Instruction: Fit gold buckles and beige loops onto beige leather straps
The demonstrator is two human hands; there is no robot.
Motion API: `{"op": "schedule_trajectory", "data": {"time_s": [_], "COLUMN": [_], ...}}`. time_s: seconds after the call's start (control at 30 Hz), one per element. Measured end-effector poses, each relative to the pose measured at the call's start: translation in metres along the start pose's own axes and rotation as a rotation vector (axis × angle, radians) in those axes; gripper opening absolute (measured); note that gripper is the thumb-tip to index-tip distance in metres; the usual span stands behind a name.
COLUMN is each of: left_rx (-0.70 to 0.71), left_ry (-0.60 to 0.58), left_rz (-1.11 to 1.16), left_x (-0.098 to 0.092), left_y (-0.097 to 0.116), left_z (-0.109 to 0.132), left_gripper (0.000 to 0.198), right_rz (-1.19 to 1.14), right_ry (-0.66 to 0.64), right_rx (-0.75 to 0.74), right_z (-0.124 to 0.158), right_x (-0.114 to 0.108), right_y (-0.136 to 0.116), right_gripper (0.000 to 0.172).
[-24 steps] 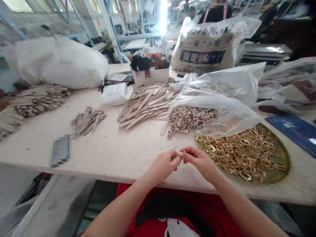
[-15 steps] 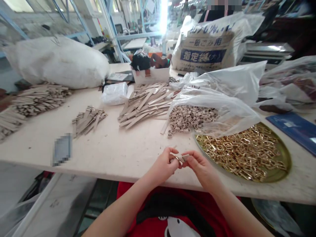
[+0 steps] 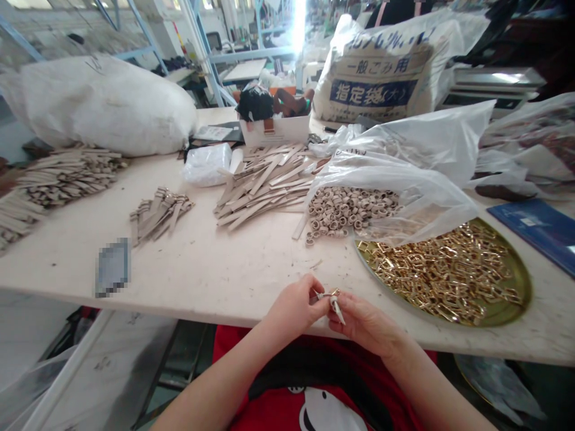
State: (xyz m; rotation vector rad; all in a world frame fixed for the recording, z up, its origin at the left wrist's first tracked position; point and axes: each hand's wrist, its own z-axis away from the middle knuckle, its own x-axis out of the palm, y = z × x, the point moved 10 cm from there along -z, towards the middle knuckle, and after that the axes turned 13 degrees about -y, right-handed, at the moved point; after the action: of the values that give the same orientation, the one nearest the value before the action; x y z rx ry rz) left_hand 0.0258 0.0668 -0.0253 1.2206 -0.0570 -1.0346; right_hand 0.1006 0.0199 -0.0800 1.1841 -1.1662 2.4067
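Observation:
Near the table's front edge, my left hand (image 3: 297,306) and my right hand (image 3: 366,323) meet, fingers closed around one small piece. It is a beige strap (image 3: 338,312) with a gold buckle (image 3: 335,293). The left fingertips pinch the strap on one side; the right fingers hold it by the buckle, and its pale end points down between them. The fingers hide much of the strap. To the right, a round tray (image 3: 523,299) holds a heap of gold buckles (image 3: 449,275). Beyond my hands, small beige loops (image 3: 348,209) spill from a clear plastic bag (image 3: 417,197).
Loose beige straps (image 3: 265,185) lie mid-table, with a smaller bunch (image 3: 162,212) left of them and stacked straps (image 3: 67,173) at far left. A large white sack (image 3: 103,108) and a printed bag (image 3: 377,78) stand behind. A blue folder (image 3: 539,230) lies right.
The strap piece has turned in my fingers: its end now hangs downward. My right hand has lowered and rolled so its back faces up less. Both hands keep their grip.

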Motion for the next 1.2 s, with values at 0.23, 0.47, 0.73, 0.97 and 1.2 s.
{"op": "schedule_trajectory", "data": {"time_s": [0.23, 0.47, 0.73, 0.97, 1.2], "left_rx": [0.012, -0.002, -0.050, -0.048, -0.044], "left_ry": [-0.090, -0.168, -0.284, -0.296, -0.335], "left_rz": [0.230, 0.506, 0.686, 0.612, 0.603], "left_x": [0.013, 0.028, 0.047, 0.058, 0.054], "left_y": [-0.008, -0.013, -0.025, -0.028, -0.028], "left_z": [0.006, 0.002, 0.003, 0.002, -0.001], "left_gripper": [0.021, 0.023, 0.021, 0.021, 0.020], "right_rz": [0.426, 0.859, 1.308, 1.393, 1.208], "right_ry": [0.237, 0.420, 0.184, 0.112, 0.241], "right_rx": [-0.287, -0.330, -0.181, -0.123, -0.264], "right_z": [0.006, 0.019, 0.018, 0.021, 0.021], "right_x": [-0.018, -0.019, 0.001, 0.008, -0.006], "right_y": [-0.033, -0.051, -0.042, -0.033, -0.029], "right_gripper": [0.029, 0.027, 0.011, 0.013, 0.024]}}
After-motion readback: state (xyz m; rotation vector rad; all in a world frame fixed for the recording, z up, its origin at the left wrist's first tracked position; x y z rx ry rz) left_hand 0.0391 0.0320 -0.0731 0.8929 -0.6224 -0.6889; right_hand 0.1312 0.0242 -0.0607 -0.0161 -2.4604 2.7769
